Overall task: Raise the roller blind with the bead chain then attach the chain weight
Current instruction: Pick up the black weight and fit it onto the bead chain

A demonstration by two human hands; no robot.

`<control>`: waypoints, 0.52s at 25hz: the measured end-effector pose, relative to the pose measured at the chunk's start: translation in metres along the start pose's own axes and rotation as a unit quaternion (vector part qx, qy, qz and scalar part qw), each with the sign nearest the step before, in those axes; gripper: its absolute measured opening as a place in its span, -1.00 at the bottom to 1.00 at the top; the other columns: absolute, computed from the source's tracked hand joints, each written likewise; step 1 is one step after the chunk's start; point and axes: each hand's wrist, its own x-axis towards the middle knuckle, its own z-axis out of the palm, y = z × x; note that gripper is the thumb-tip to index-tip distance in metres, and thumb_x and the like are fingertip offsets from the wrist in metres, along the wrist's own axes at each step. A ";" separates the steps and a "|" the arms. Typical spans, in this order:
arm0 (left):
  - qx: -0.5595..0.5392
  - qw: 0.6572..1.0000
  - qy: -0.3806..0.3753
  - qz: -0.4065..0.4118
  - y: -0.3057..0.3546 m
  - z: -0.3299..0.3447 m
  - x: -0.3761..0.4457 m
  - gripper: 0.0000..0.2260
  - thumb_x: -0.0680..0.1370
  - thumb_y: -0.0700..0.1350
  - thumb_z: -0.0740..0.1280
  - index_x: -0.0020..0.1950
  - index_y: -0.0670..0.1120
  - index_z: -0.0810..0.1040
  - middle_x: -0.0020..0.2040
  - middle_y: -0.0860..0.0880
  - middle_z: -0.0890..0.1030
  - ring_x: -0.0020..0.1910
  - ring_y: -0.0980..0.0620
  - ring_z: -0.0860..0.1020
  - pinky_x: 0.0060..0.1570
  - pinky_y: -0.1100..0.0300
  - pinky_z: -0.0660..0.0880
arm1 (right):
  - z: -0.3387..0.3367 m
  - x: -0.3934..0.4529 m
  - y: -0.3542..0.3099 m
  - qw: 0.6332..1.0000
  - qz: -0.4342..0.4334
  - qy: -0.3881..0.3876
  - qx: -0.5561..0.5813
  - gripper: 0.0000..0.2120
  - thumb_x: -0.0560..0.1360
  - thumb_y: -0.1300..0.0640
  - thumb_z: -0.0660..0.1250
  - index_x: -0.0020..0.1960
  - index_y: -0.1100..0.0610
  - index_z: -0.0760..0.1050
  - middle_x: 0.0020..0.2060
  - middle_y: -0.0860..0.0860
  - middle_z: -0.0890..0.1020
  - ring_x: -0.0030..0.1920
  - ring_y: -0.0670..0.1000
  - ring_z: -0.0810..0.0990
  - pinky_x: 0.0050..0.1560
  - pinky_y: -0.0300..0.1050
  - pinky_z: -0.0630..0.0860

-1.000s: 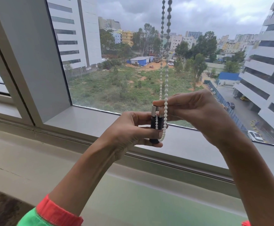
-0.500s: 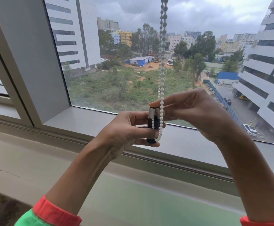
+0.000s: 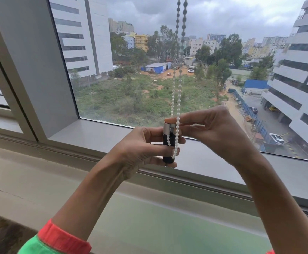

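Note:
A white bead chain (image 3: 179, 83) hangs in two strands from above the frame, in front of the window glass. Its bottom loop lies against a black chain weight (image 3: 168, 143) with a silver cap, held upright. My left hand (image 3: 140, 147) is closed around the weight from the left, thumb and fingers on its body. My right hand (image 3: 213, 131) comes from the right and pinches the chain at the weight's silver top. The blind itself is out of view.
A grey window frame post (image 3: 30, 66) stands to the left. A grey sill (image 3: 98, 131) and a lower ledge (image 3: 39, 180) run below the glass. Buildings, trees and a road lie outside.
Both hands stay at the weight's top. The two chain strands hang slightly further apart than before. The view has shifted a little.

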 end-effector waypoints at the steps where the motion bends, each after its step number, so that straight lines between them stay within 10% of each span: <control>1: 0.000 1.000 0.001 0.004 -0.001 -0.001 0.000 -0.74 0.33 -0.37 0.45 0.00 -0.20 0.67 -0.04 -0.13 0.69 -0.10 -0.14 0.57 -0.21 0.05 0.60 | -0.001 0.000 0.000 1.000 0.002 -0.009 0.004 -0.77 0.37 0.29 0.43 0.02 0.15 0.65 -0.11 0.06 0.73 -0.07 -0.01 0.71 0.04 -0.03 0.62; 13: -0.072 0.997 0.030 0.018 -0.034 0.007 -0.009 -0.68 0.48 -0.07 0.38 0.22 -0.09 0.56 0.07 -0.12 0.60 0.06 -0.11 0.60 -0.10 -0.16 0.58 | 0.014 -0.022 0.030 0.997 -0.038 -0.019 -0.060 -0.70 0.46 0.31 0.33 0.10 0.02 0.62 0.12 -0.08 0.64 0.17 -0.12 0.57 0.23 -0.04 0.49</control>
